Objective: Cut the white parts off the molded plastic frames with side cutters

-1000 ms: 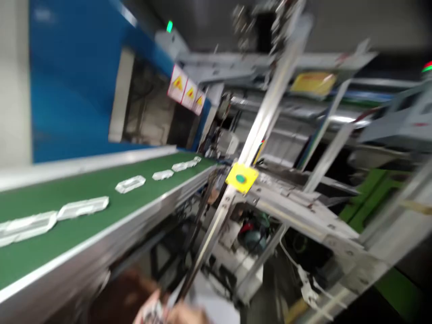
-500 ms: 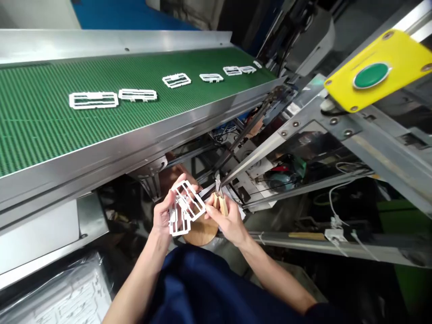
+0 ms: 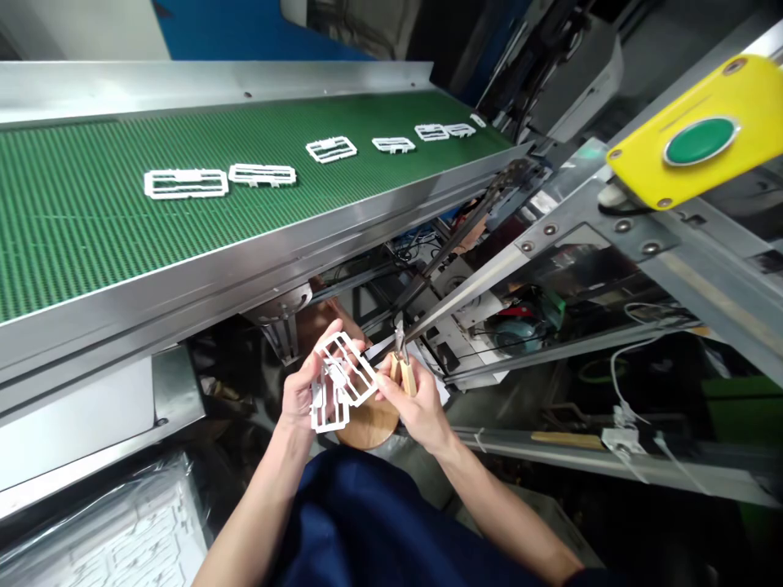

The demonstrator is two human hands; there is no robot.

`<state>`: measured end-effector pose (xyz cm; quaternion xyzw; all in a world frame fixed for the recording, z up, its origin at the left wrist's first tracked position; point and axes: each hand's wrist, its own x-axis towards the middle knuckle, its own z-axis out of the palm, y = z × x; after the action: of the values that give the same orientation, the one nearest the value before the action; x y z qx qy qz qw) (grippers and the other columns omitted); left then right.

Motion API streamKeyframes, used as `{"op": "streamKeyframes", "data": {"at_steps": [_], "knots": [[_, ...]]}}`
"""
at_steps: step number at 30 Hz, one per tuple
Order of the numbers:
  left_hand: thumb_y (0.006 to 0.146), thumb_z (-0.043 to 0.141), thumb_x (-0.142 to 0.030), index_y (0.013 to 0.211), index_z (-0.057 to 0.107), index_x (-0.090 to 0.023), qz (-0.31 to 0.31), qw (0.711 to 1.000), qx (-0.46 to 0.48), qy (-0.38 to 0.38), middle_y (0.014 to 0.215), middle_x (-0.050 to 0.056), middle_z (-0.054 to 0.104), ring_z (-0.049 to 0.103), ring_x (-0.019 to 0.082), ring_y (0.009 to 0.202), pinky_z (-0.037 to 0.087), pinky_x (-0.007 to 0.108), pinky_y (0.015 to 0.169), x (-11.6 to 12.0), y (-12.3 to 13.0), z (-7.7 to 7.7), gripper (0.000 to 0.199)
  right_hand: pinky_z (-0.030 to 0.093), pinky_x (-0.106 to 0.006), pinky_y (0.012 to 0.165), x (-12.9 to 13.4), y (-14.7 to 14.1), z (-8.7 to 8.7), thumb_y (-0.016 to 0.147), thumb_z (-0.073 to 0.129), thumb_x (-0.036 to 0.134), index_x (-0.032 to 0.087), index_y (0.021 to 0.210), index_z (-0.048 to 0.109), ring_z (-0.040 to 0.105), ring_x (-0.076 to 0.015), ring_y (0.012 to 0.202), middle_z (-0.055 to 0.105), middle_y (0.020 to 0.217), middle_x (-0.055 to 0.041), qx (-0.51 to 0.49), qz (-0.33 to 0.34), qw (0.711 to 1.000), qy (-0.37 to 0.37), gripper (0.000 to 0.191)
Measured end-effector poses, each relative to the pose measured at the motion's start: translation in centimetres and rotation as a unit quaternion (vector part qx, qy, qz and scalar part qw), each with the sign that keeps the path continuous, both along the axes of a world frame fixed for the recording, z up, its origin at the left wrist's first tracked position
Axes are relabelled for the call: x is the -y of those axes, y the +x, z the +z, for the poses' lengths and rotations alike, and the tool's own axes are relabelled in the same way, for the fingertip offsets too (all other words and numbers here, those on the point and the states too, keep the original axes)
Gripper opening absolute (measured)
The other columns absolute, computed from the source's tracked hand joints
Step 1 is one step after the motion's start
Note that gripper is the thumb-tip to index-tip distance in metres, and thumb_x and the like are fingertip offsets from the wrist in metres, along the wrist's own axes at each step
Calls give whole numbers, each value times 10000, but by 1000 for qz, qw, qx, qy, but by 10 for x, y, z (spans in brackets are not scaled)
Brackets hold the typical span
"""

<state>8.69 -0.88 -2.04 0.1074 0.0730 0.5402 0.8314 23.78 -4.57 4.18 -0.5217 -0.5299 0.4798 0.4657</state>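
My left hand (image 3: 299,399) grips a white moulded plastic frame (image 3: 346,368) with a second white piece hanging below it (image 3: 324,408). My right hand (image 3: 416,408) is shut on small wood-handled nippers (image 3: 400,367), whose metal jaws point up close beside the frame's right end. Under both hands lies a round wooden board (image 3: 370,430). Above them, several similar white plastic frames (image 3: 186,184) lie in a row on a green conveyor belt (image 3: 122,244).
A steel conveyor side rail (image 3: 183,302) runs above my hands. To the right stand steel machine struts (image 3: 477,293), cables and a yellow box with a green button (image 3: 701,140). A plastic bag of white frames (image 3: 140,538) lies at lower left.
The view has swung from a steep, blurred tilt to a steadier one. Both hands, the white frame and the nippers have come fully into view, and the hands have barely shifted since the last frame.
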Motion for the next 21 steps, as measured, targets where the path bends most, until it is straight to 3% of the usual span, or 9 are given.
{"op": "streamKeyframes", "data": {"at_steps": [5,9,15,18,21], "knots": [[775,611,-537,1196,592,-216,-5,1000,5,-26,947,93,698,670,188,732,569,276,640,-1,-1,7,530,496,-219,610,4,-2,-3,816,580,218,180,847,502,560,-86,605,533,731,28,41,-12,999,28,92],[877,470,-509,1166,609,-194,-2,999,-2,-32,941,106,697,676,194,750,573,293,645,-2,-1,13,450,489,-210,618,8,-4,-4,812,585,203,180,833,502,556,-80,607,525,722,34,49,-26,998,41,89],[927,325,-512,1175,587,-115,10,998,-16,-52,1034,149,661,658,165,759,554,251,657,-3,0,18,537,498,-201,606,12,-3,-10,811,596,222,187,872,516,560,-74,611,535,753,32,13,-86,995,50,107],[929,338,-504,1110,616,-117,18,997,-25,-65,1014,136,662,649,160,748,550,267,667,-3,1,20,511,503,-213,608,15,-1,-12,825,577,226,191,893,510,565,-81,600,545,735,32,35,-90,994,56,101],[893,456,-498,1058,635,-143,32,991,-87,-99,904,93,679,640,148,684,533,246,615,-6,5,20,430,495,-220,604,14,3,-9,831,547,197,195,893,503,563,-96,606,548,720,24,140,-103,978,115,76]]}}
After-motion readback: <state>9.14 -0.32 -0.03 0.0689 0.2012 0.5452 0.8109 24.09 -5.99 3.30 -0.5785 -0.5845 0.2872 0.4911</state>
